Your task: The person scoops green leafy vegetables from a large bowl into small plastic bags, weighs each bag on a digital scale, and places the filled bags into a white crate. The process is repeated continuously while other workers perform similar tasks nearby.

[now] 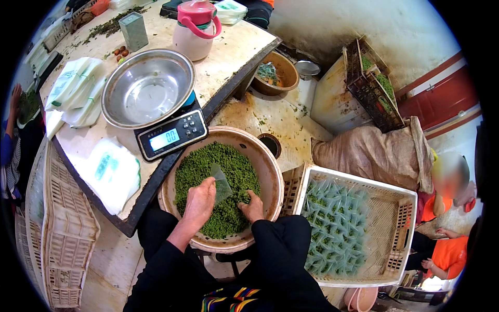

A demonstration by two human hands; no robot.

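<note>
A wide tub [273, 199] between my knees is heaped with small green berries [218, 163] that look like green peppercorns. My left hand [200, 201] pinches a small clear plastic bag [220, 184] over the heap. To its right, my right hand [252, 206] reaches into the berries with thumb and fingers spread around some; its fingertips are partly hidden. A digital scale [171, 134] stands at the table corner just beyond the tub, carrying a steel bowl [150, 89]. At my right, a white plastic crate [384, 222] holds rows of filled clear bags [335, 228].
The table [237, 46] bears stacked printed plastic bags [80, 87], another bag stack [113, 171], a pink-lidded jug [195, 35] and a metal tin [133, 31]. Beyond the tub are a brown basin [286, 80] and a woven sack [366, 150]. A person [448, 253] is at right.
</note>
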